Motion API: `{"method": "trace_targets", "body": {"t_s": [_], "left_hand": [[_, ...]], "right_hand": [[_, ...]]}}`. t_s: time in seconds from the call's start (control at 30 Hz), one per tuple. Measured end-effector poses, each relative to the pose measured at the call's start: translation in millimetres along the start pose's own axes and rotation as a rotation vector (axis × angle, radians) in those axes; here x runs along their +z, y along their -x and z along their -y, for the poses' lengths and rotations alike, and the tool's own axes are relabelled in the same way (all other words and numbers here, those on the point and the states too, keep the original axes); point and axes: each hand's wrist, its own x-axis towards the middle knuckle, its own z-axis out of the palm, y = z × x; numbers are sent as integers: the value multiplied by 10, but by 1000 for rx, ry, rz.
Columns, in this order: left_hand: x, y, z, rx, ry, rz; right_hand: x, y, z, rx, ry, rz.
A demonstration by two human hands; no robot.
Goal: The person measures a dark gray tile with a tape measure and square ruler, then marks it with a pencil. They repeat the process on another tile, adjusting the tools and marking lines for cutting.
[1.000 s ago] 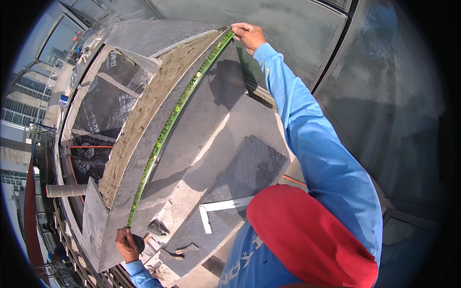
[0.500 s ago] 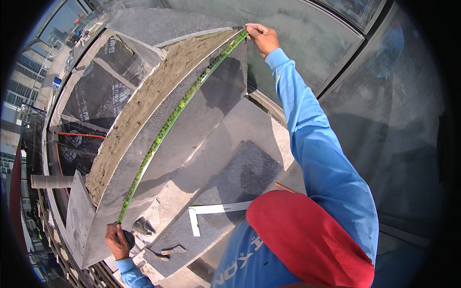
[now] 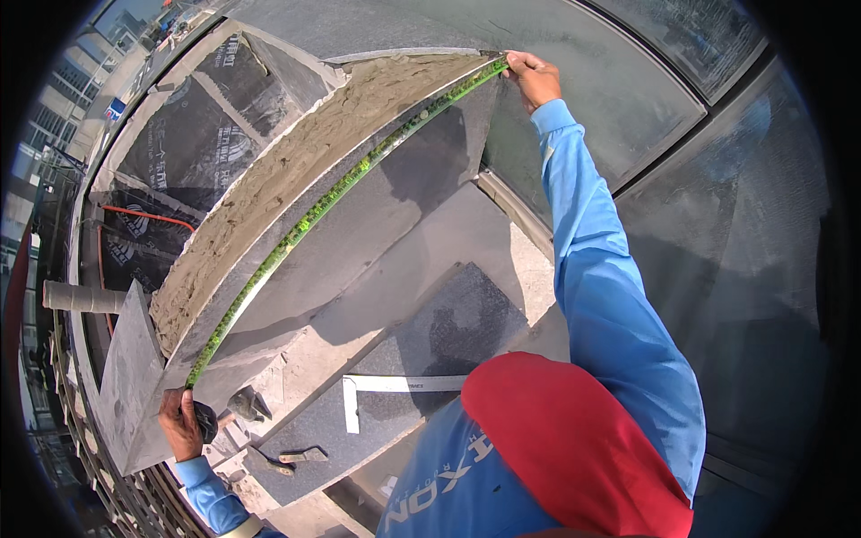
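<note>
Green measuring tape (image 3: 361, 169) between both hands (image 3: 536, 82), white square (image 3: 395, 384) on slab (image 3: 439, 323)

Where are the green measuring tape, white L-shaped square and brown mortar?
Green measuring tape (image 3: 335, 192), head view: middle of the stretched strip.
White L-shaped square (image 3: 402, 384), head view: on its longer visible arm.
Brown mortar (image 3: 291, 164), head view: middle of its rough surface.
</note>
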Motion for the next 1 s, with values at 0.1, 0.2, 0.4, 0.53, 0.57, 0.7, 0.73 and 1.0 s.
{"method": "trace_targets", "body": {"t_s": [0.1, 0.2, 0.4, 0.53, 0.57, 0.7, 0.73, 1.0], "left_hand": [[-277, 188, 361, -101, -63, -67], [-569, 367, 719, -233, -175, -80], [-578, 279, 966, -326, -335, -83], [-429, 221, 918, -430, -396, -72], [-414, 217, 920, -425, -393, -75], [-350, 190, 982, -380, -395, -100], [-340, 181, 1005, -386, -398, -96], [-278, 134, 1107, -410, -460, -146]], "right_hand": [[-149, -194, -165, -15, -160, 143], [-331, -516, -334, 67, -79, 111], [-675, -1014, -554, 43, -49, 268], [-698, -1028, -541, 40, -24, 269], [-682, -1009, -526, 66, -41, 241], [-625, -935, -449, 62, -23, 244], [-619, -919, -438, 67, -23, 241], [-614, -969, -382, 116, 12, 174]]}}
